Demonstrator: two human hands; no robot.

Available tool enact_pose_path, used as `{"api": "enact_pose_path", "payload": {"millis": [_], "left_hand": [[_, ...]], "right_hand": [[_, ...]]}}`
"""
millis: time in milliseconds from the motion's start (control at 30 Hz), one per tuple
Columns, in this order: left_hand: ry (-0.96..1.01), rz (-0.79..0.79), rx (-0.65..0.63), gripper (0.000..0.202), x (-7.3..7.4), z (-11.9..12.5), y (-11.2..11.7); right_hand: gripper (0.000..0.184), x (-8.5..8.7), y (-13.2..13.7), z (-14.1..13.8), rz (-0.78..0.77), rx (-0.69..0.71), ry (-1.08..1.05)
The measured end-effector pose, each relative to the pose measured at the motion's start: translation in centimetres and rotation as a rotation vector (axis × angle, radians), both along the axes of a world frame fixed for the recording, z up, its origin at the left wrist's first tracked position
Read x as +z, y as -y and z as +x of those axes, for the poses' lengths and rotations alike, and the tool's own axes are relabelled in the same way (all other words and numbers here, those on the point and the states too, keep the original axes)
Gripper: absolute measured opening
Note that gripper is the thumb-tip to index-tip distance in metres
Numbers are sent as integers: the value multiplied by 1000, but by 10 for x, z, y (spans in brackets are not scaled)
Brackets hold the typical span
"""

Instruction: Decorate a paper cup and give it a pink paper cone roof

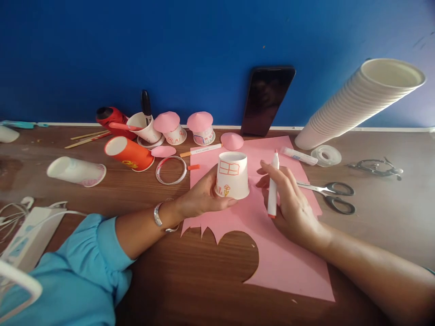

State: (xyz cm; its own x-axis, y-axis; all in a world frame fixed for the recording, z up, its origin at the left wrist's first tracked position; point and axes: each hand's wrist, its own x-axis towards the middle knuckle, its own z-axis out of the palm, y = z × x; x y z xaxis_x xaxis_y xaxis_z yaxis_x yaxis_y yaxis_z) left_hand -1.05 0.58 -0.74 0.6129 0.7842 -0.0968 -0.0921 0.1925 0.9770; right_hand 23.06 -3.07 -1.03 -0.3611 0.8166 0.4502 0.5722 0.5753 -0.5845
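Along the back edge of the tabletop [170,276] stand roofed cups [204,129], a phone [267,104] and a tall stack of cups [356,104], while scissors [329,189] lie near the right hand [292,209], which grasps a white marker [273,192]. A gap separates it from the left hand [200,194], wrapped around a paper cup [235,179] above the pink paper [244,222]. Wide rim down, the white cup bears an orange window [229,168] and a flower [226,190].
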Motion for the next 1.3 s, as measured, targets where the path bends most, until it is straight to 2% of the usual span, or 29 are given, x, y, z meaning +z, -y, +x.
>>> {"api": "enact_pose_path", "payload": {"millis": [133,233,400,500,633,833,900,967,1200,1300], "left_hand": [[75,49,-24,55,-3,-1,-2],[-7,131,37,50,-1,1,-1],[-330,497,232,71,3,9,5],[-484,690,297,75,4,10,9],[-602,874,313,81,6,9,11],[-670,1064,393,71,7,5,8],[-651,1045,398,69,7,5,7],[-601,957,396,69,7,5,7],[-318,551,383,71,8,8,4],[-130,285,287,73,4,4,0]], "right_hand": [[86,-5,-5,0,53,-56,132],[89,-4,-7,0,73,-47,170],[92,-3,-7,0,69,-42,189],[92,-5,-7,-1,41,-49,193],[93,-7,-7,0,30,-47,177],[93,-10,-9,0,18,-42,153],[94,-10,-9,0,10,-35,158],[94,-9,-9,0,9,-32,164],[95,-10,-8,0,-8,-23,149],[97,-10,-8,0,1,-9,135]]}}
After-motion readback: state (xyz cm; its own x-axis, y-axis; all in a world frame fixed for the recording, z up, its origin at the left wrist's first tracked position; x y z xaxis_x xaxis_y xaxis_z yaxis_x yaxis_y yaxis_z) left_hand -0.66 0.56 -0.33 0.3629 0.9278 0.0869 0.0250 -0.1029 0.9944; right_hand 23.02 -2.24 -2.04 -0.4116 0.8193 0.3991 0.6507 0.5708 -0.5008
